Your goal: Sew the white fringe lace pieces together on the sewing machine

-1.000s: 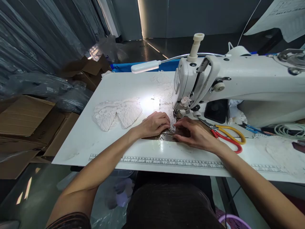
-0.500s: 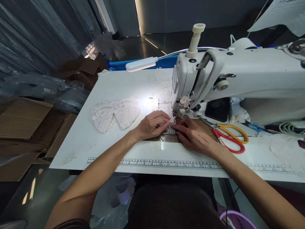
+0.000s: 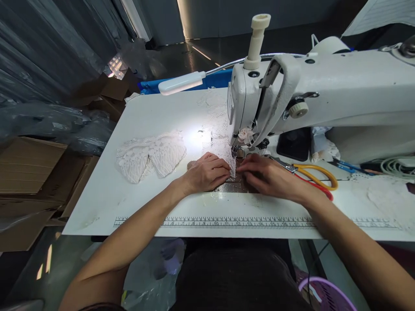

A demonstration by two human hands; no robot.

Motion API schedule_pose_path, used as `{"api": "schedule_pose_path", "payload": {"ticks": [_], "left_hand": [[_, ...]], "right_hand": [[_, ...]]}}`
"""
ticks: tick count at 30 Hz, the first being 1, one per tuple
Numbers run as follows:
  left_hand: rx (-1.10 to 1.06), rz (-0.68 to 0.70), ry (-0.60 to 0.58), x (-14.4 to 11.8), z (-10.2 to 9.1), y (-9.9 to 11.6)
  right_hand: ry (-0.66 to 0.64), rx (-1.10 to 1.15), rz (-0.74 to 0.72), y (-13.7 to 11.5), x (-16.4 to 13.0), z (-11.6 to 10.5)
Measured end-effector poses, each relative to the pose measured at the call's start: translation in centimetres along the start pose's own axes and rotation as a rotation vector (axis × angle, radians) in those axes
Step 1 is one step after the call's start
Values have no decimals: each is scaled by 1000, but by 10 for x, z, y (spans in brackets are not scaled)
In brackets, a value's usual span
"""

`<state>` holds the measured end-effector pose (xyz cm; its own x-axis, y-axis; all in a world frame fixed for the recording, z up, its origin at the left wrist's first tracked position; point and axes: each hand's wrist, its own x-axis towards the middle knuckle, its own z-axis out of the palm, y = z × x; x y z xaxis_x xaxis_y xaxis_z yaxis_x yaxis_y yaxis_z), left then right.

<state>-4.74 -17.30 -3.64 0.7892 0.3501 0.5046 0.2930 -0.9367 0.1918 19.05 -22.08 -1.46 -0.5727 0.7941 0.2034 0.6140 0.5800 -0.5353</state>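
Observation:
A strip of white lace (image 3: pixel 223 147) runs under the needle end of a white sewing machine (image 3: pixel 324 95). My left hand (image 3: pixel 207 172) rests on the lace just left of the needle, its fingers closed together and pressing the fabric down. On the other side, my right hand (image 3: pixel 267 175) pinches at the right edge of the same lace, close to the presser foot (image 3: pixel 234 151). My fingers partly hide the lace's near end. Scissors with yellow and red handles (image 3: pixel 319 172) lie beside my right hand, partly covered by it.
Another white lace piece (image 3: pixel 151 155) lies on the table at left. A lamp (image 3: pixel 181 83) on a bendy neck lights the sewing area. A printed ruler (image 3: pixel 207 222) follows the table's front edge. Cardboard boxes (image 3: pixel 30 166) stand to the left; a purple basket (image 3: pixel 327 287) is below.
My left hand has flattened onto the lace from a raised pinch. The right hand has moved slightly up towards the presser foot and covers more of the scissors. The view has shifted slightly.

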Motion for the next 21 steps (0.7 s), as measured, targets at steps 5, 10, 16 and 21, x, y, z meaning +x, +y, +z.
{"api": "schedule_pose_path", "payload": {"ticks": [5,10,16,21], "left_hand": [[76,51,33,0,0,1],[162,118,32,1,-3,2],[249,177,-8,2,-5,4],[298,223,-59,1,-7,6]], "right_hand": [[83,-91,51,24,5,12],[99,-101,4,30,-1,24],[102,-94,30,27,0,22],[99,-112,-6,24,1,19]]}}
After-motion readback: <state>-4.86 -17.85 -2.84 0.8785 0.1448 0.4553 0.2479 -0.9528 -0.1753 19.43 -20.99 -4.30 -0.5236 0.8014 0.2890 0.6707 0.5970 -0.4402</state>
